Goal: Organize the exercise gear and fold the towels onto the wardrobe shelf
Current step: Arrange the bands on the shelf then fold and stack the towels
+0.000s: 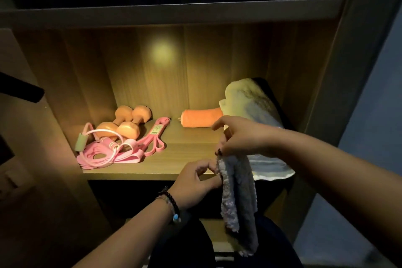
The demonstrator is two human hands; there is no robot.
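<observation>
The shelf [187,137] is showing matt wood grain. The hanging towel [237,198] is looking like nubbly terry cloth, and the dumbbells [124,126] are looking smooth and matt, while the pink bands [130,154] are appearing rubbery.

Single head cam, wide-angle, looking fwd and down, close on wardrobe shelf [152,172], no 2nd view

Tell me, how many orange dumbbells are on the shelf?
2. Both lie side by side at the back left of the shelf: the left dumbbell and the right dumbbell, behind the pink bands. None looks hidden.
</observation>
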